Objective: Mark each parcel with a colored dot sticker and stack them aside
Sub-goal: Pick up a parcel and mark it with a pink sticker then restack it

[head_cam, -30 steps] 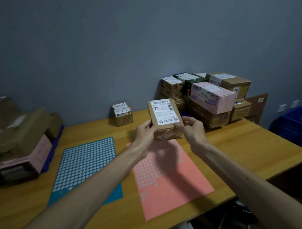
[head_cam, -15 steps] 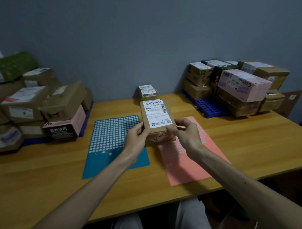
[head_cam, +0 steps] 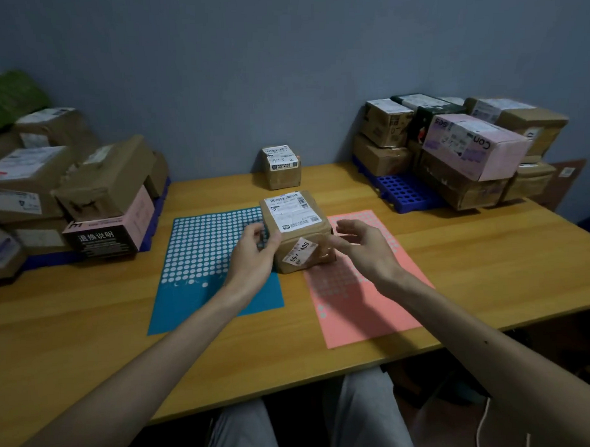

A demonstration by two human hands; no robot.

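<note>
The small brown cardboard parcel [head_cam: 295,233] sits on the wooden worktop [head_cam: 489,266] between the blue dot-sticker sheet [head_cam: 204,246] and the pink dot-sticker sheet [head_cam: 356,308]. Of the hands, the left hand [head_cam: 254,255] grips its left side, while the right hand [head_cam: 365,251] hovers beside it with loose fingers, perhaps just touching.

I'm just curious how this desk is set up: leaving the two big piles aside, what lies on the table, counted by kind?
blue sticker sheet: 1
pink sticker sheet: 1
brown parcels: 2, the front parcel and the back parcel behind it
Total: 4
</note>
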